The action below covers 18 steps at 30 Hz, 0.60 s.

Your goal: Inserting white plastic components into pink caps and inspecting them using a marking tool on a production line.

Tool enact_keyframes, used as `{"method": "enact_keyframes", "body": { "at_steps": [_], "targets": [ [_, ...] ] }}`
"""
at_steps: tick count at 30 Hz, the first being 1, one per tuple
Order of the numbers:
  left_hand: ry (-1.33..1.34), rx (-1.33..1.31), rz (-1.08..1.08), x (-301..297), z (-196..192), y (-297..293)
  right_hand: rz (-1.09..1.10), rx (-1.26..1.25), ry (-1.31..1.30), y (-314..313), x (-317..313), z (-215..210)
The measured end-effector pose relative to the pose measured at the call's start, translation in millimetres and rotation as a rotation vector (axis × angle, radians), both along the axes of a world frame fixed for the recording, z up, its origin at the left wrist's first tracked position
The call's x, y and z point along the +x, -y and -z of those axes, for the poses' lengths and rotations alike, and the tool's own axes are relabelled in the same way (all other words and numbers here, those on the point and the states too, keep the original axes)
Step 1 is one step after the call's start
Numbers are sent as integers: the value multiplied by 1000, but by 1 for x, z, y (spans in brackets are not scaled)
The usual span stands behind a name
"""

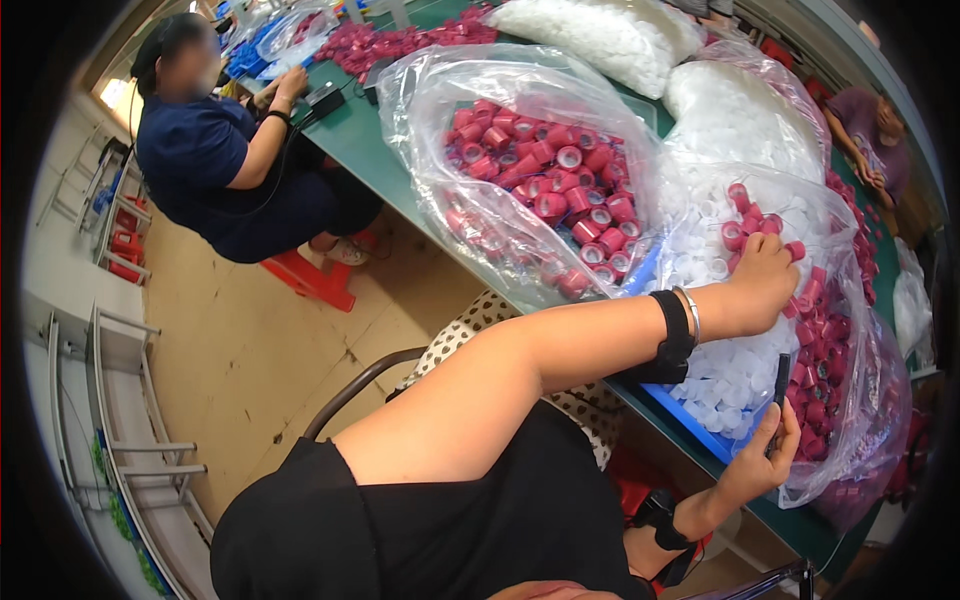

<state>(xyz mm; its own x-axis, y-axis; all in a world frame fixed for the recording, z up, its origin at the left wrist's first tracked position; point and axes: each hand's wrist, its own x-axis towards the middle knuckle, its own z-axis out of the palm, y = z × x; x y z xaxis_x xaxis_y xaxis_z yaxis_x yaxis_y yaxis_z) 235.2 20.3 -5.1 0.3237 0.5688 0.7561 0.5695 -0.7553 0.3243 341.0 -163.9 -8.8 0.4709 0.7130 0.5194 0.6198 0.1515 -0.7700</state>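
My left hand point(765, 285) reaches across to the pile of small red cylindrical caps point(820, 375) at the right. Its fingers are curled, and whatever they hold is hidden; a red cap point(795, 250) shows right by the fingertips. Nearer me, my right hand point(765, 462) grips a slim black stick-like tool point(782, 380), held upright between thumb and fingers. Between the hands lies a heap of small translucent white pieces point(715, 390) in a blue tray point(690, 422). A few more red caps point(735, 235) rest on the white pieces just beyond my left hand.
A clear plastic bag point(420, 130) full of red caps lies open on the green table point(365, 165). Large bags of white pieces point(740, 110) stand behind. At the left a co-worker point(215, 150) sits on a red stool point(310, 280). Another person point(870, 130) is at the far right.
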Motion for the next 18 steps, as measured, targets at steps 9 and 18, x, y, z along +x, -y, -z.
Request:
{"method": "enact_keyframes", "body": {
  "at_steps": [9, 18],
  "targets": [
    [1154, -1163, 669, -65, -44, 60, -54, -8, 28, 6, -6, 0],
    [1329, -1648, 754, -117, 7, 67, -325, 20, 289, -2, -48, -22]
  ]
}}
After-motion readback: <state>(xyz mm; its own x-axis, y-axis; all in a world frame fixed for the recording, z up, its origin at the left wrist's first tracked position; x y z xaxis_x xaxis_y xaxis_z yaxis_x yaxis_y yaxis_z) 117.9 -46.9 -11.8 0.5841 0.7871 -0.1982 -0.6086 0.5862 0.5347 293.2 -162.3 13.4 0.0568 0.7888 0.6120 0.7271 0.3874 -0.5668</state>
